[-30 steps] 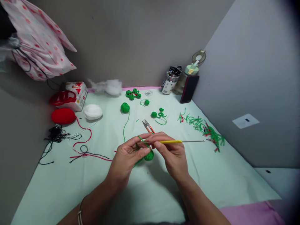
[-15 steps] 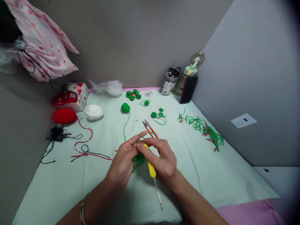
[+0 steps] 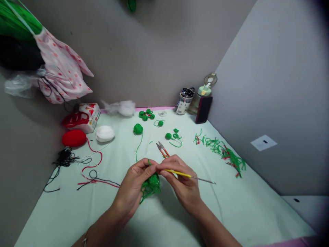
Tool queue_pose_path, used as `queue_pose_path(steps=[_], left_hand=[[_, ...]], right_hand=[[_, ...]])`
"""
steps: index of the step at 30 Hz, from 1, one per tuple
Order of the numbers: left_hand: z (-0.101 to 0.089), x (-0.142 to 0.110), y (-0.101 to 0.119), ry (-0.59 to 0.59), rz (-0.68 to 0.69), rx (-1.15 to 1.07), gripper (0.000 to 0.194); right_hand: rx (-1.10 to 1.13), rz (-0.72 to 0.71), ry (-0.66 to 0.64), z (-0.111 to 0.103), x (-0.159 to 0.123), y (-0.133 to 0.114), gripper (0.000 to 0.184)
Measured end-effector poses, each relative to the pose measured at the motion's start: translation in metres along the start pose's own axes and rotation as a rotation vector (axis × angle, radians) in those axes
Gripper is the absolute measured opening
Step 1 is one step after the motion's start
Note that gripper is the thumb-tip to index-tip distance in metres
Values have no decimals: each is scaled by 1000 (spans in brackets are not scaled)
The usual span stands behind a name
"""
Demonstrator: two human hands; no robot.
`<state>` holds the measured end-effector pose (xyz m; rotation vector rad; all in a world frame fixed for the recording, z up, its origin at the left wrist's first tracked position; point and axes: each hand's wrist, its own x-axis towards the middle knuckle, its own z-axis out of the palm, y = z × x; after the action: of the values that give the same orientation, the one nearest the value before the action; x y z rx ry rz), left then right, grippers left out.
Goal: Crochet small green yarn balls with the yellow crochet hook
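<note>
The crochet hook (image 3: 183,174) lies almost crosswise before the person, between the thumb and the fingers of the right hand (image 3: 187,183). Its long axis goes from the meeting place of the two hands out to the right, and it slopes a little toward the person's body. One metal end points away to the right in free air; the other end goes in at the fingertips of the left hand (image 3: 131,183), where it is hidden (I cannot tell if it sits inside a loop).

The green crocheted piece (image 3: 153,182) is just below these fingertips, on the inner side of the left hand, so it is between the two hands, but the left one is nearer and seems to hold it. The left thumb and forefinger are pressed together; what exactly is between them is too small to see. A green strand (image 3: 148,161) passes over the raised left forefinger.

Farther from the body, the green yarn ball (image 3: 138,129) rests on the cloth (image 3: 102,212), its tail coming down toward the left hand. The thread snips (image 3: 163,151) lie just beyond the right fingers, with blades pointing away from the person.
</note>
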<state>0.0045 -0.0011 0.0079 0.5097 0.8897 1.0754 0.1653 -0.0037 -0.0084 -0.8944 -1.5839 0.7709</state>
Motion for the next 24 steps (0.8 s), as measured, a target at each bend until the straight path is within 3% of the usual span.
queue_pose_path(steps=[2,4,6,8,10,13,17,20,24], left_hand=[[-6,0,15,8,20,6,31],[-14,0,34,12,120,4,30],[-23,-2,52,-82,201,-18,28],[-29,-5,66,-209,254,-48,25],[-32,-8,76,-298,287,-63,26],[-34,-12,82,-356,312,-56,28],[-40,-14,78,-420,312,-54,27],[-44,-14,74,-435,286,-38,24],[-47,-9,73,-431,276,-36,22]], right_hand=[[-131,21,-86,-10,6,4,23],[-397,72,-145,-17,14,12,26],[-757,177,-269,-17,24,25,29],[-877,250,-291,-10,33,40,31],[-920,315,-269,-1,40,56,22],[-908,379,-226,7,45,75,5],[-767,390,-144,0,47,81,16],[-574,379,-115,-10,46,62,33],[-287,347,-183,-14,43,10,43]])
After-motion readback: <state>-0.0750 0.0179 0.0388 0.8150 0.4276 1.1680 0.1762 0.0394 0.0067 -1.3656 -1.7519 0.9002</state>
